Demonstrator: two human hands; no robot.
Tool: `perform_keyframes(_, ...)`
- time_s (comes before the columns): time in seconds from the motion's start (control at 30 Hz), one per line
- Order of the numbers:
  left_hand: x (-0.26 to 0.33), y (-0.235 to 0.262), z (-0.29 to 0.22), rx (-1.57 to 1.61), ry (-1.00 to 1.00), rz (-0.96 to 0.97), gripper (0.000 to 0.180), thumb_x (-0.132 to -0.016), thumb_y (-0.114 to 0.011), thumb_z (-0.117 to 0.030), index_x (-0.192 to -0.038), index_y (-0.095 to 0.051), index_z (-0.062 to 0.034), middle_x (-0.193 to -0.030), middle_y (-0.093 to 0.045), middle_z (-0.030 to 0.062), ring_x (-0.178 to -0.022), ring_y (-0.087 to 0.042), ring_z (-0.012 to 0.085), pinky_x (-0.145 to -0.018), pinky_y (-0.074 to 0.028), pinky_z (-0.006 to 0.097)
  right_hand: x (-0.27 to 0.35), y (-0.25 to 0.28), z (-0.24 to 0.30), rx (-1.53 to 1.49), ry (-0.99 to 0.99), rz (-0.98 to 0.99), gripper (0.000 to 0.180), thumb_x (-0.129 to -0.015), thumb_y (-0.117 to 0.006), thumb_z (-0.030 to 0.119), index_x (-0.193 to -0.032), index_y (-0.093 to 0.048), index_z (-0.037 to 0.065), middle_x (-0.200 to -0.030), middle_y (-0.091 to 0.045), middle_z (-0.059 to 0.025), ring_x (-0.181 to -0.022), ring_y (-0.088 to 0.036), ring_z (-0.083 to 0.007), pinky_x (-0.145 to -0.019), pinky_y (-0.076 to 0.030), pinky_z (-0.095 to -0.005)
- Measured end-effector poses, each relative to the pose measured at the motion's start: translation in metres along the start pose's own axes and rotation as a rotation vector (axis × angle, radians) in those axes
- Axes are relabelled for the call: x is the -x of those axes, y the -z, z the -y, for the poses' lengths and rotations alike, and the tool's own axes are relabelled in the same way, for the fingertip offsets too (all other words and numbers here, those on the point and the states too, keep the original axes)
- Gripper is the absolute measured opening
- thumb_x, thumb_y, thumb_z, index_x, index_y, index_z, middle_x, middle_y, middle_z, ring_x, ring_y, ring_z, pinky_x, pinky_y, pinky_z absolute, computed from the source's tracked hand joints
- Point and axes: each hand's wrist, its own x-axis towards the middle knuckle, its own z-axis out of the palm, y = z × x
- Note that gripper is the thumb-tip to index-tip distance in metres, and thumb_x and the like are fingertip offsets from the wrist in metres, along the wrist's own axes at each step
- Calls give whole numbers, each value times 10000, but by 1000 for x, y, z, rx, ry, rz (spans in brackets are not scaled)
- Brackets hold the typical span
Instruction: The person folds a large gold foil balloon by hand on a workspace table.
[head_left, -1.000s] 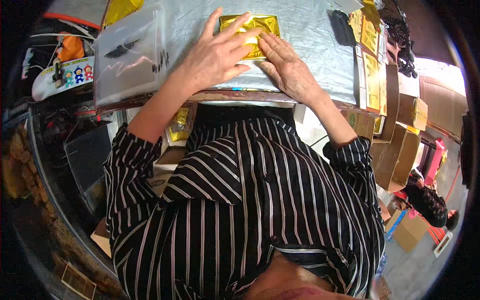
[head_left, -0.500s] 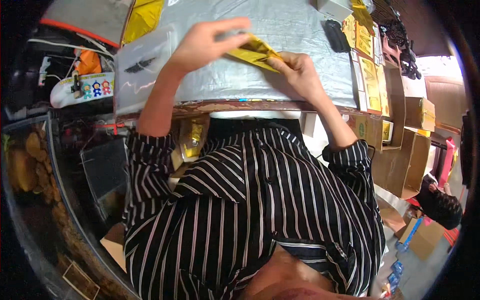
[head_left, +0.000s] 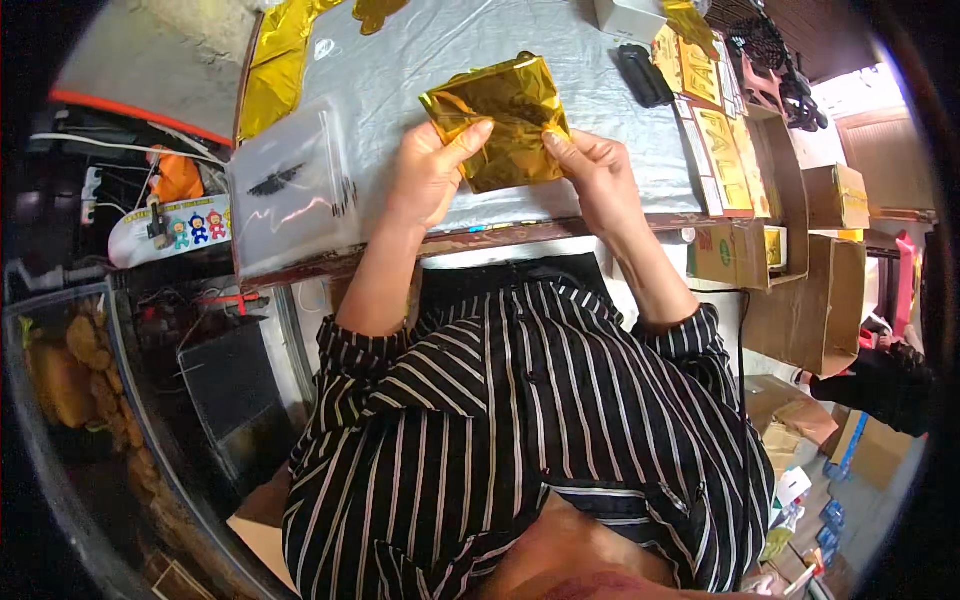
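Between my two hands a folded, shiny gold foil piece [head_left: 510, 120] is spread flat, roughly square and creased, over the silver-covered table [head_left: 390, 85]. My left hand [head_left: 432, 172] pinches its lower left side, thumb on top. At the lower right side, my right hand [head_left: 598, 172] grips it the same way. The fingers beneath the foil are mostly hidden.
Left on the table lie a clear plastic sleeve [head_left: 290, 235] and more gold foil [head_left: 268, 95]. A black tray-like item [head_left: 643, 76], a white box [head_left: 632, 14] and flat packages with gold shapes [head_left: 722, 150] are on the right. Beyond stand cardboard boxes [head_left: 828, 315].
My left hand, raised above the foil and blurred before, has come down and now grips its left side. The foil has turned from a narrow slanted strip to a broad square face.
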Motion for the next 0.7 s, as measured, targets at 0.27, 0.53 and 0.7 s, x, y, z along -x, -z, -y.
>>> perform_keyframes(0.27, 13, -12, 11, 46, 21, -67, 255, -994, -681, -49, -1240, -678, 16, -1225, -706, 76, -1098, -647, 130, -994, -502, 308, -6, -8, 13, 69, 156, -189, 170, -995, -715, 128, -1078, -767, -10, -909, -741, -10, -785, -628, -51, -725, -482, -190)
perform_keyframes(0.53, 13, -12, 25, 182, -17, -203, 269, -1036, -634, -156, -1235, -659, 23, -1256, -688, 97, -1151, -617, 140, -1040, -456, 324, -4, -12, 0, -96, 136, -324, 184, -983, -739, 158, -1035, -764, -17, -839, -715, 7, -689, -578, -33, -630, -443, -180)
perform_keyframes(0.7, 16, -22, 10, -6, -42, -35, 351, -1051, -612, -188, -1314, -581, 43, -1270, -676, 114, -1152, -621, 152, -1027, -473, 337, -9, -8, -4, -158, 179, -377, 199, -984, -739, 176, -1006, -759, -21, -806, -701, 14, -635, -547, -23, -576, -416, -183)
